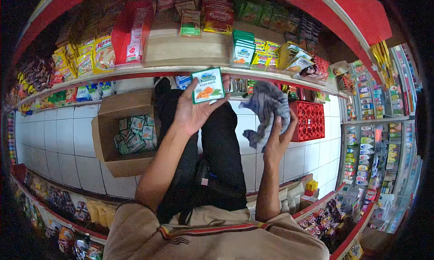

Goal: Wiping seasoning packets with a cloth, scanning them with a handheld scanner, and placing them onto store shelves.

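Note:
My left hand [194, 115] holds a green-and-white spice sachet [208, 85], printed side up, just in front of the shelf edge. Bunched in my right hand [278, 139] is a grey-blue striped cloth [269, 109], hanging over the tiled floor. A row of matching green-edged sachets [243, 48] leans on the wooden shelf [186, 53] beyond my hands. To my left, an open cardboard box [113, 105] on the floor contains many loose sachets [135, 132] of similar colours.
A red plastic crate [308, 121] stands on the floor right of the cloth. Yellow seasoning packets [266, 53] sit beside the row of sachets. Glass display cases [369, 151] with bottles line the right side. Low shelves [64, 205] of packets run behind me.

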The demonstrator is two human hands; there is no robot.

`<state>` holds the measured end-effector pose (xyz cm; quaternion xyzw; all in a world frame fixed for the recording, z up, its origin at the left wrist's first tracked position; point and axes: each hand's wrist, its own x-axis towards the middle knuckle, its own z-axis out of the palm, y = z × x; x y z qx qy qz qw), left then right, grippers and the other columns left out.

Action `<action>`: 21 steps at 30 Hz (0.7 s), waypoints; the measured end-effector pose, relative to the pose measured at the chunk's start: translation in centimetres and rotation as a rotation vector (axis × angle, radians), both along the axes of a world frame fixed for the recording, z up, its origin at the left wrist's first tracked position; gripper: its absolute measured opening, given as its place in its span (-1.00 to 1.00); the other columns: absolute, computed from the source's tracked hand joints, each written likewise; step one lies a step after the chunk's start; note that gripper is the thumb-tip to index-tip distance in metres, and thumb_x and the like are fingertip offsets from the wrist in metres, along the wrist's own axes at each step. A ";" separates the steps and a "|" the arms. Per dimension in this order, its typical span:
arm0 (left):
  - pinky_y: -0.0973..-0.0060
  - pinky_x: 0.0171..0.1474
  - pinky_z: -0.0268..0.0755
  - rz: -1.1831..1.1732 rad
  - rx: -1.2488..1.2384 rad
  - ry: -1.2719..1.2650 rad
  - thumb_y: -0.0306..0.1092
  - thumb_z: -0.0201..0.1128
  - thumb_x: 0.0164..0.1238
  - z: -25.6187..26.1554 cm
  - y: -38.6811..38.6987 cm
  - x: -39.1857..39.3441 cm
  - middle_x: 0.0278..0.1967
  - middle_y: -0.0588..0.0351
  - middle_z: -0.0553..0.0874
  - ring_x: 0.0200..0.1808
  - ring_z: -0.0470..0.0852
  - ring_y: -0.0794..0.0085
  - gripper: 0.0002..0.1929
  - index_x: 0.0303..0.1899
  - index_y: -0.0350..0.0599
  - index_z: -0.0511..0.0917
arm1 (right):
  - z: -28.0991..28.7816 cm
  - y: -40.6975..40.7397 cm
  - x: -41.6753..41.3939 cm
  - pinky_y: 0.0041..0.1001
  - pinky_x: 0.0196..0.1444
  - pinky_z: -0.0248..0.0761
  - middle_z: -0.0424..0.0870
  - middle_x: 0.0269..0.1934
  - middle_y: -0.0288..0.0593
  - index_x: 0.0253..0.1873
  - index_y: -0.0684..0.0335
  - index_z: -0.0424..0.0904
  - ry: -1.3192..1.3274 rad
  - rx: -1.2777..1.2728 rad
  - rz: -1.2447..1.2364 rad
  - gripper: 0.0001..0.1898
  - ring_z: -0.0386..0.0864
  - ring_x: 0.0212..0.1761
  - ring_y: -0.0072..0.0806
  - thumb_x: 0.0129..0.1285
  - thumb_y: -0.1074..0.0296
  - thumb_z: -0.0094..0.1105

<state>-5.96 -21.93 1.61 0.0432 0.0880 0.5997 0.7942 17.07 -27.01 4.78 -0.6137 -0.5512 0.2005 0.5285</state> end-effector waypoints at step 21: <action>0.05 0.50 0.27 0.217 -0.057 0.087 -0.20 0.24 0.56 -2.9 0.5 0.4 0.27 -0.04 0.56 0.38 0.49 0.16 -0.55 0.30 -0.19 0.38 | -1.1 -15.2 -4.5 -0.23 0.20 0.42 0.48 0.10 -0.06 0.39 0.11 0.38 -1.046 -0.336 0.913 -0.20 0.50 0.15 -0.12 -0.02 0.22 0.49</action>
